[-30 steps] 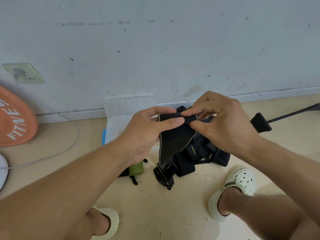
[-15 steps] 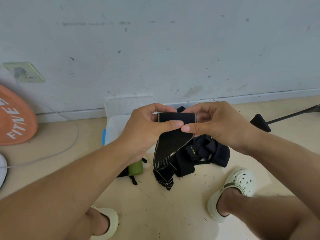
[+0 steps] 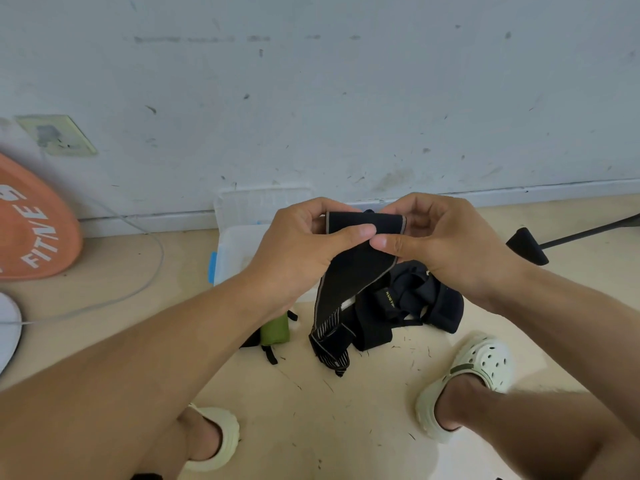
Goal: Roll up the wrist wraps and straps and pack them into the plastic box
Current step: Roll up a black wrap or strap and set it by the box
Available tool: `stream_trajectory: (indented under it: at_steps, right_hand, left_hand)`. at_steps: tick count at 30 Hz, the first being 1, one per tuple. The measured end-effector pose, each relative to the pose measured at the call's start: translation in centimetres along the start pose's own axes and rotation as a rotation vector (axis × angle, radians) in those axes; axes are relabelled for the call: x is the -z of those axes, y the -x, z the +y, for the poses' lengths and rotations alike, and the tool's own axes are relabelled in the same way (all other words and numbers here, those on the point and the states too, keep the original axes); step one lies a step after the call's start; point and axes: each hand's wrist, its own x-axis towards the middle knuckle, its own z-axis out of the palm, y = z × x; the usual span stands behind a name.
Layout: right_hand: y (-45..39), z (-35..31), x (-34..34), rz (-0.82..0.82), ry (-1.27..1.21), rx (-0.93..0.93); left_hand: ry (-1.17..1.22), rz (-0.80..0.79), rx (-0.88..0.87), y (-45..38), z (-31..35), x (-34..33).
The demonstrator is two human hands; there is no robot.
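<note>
Both hands hold one black wrist wrap [image 3: 349, 275] with grey edges in front of me. My left hand [image 3: 301, 251] pinches its folded top end from the left and my right hand [image 3: 440, 247] pinches it from the right, thumbs almost touching. The rest of the wrap hangs down to a striped end near the floor. Under it lies a heap of black straps [image 3: 412, 306]. A green and black roll [image 3: 275, 329] sits beside my left forearm. The clear plastic box [image 3: 235, 251] stands behind my hands by the wall, partly hidden.
An orange disc [image 3: 31, 226] with white letters leans at the left, with a grey cable [image 3: 152, 271] curving over the floor. A black rod with a foot [image 3: 530, 245] lies at the right. My feet in pale clogs [image 3: 481, 368] stand on the beige floor.
My right hand has come down from over the wrap's top to its right side. The folded top end is now thicker and held level between both thumbs.
</note>
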Motion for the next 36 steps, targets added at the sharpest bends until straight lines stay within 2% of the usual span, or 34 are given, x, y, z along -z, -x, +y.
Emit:
stream_trajectory:
  at_steps: [7,19,25,31,36]
  right_hand:
    - [-0.02,-0.09,0.24,-0.047,-0.056,-0.050]
    - [-0.04,0.21,0.43,-0.033,-0.165,-0.055]
    - [0.07,0.05,0.33,0.071,-0.069,0.054]
    - [0.08,0.60,-0.02,0.140,0.109,0.179]
    - [0.08,0.43,0.17,0.087,0.136,0.137]
  left_hand:
    - [-0.107,-0.029,-0.044,0.25,-0.05,0.12]
    - [-0.066,-0.056,-0.036,0.22,-0.02,-0.12]
    - [-0.032,-0.098,0.049,0.47,0.19,-0.29]
    - [0.181,-0.106,0.173,0.17,0.21,-0.32]
    - [0.226,-0.071,0.157,-0.10,-0.16,-0.10]
